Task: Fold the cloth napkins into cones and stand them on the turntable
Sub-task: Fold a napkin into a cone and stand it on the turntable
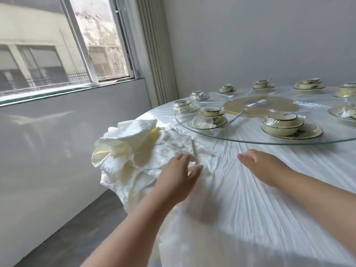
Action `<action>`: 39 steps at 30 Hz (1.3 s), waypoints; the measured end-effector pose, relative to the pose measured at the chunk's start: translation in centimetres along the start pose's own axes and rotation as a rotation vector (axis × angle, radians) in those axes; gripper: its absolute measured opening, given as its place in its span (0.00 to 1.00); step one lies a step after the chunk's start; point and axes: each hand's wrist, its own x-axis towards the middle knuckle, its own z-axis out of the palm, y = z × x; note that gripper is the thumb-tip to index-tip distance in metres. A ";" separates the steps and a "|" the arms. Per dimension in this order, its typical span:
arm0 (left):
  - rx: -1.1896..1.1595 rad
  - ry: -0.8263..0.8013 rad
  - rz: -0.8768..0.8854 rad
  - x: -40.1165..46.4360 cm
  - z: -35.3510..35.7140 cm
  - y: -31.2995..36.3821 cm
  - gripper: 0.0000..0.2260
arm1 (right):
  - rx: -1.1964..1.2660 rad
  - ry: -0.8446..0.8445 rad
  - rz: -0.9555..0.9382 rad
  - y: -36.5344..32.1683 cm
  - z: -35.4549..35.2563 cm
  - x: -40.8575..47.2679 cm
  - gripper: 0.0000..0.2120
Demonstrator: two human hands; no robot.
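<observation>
Left hand (179, 176) spread, flat on napkin (173, 145) at table edge; right hand (260, 164) open, empty. Smooth napkin flat before folding.

L hand (178, 178) flat on napkins (134, 151), R hand (264, 166) on tablecloth (269, 209).

Two bare hands, the left hand (178, 177) and the right hand (264, 166), reach over one round table (250, 199). One glass turntable (240, 138) sits on it. At least nine wrapped dish sets (283, 124) show. One heap of napkins (131, 151), number uncountable. One window (63, 45).
</observation>
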 end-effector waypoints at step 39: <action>-0.950 -0.353 0.171 -0.3 4.3 10.9 0.13 | 1.014 0.290 0.324 3.5 -3.6 -2.9 0.03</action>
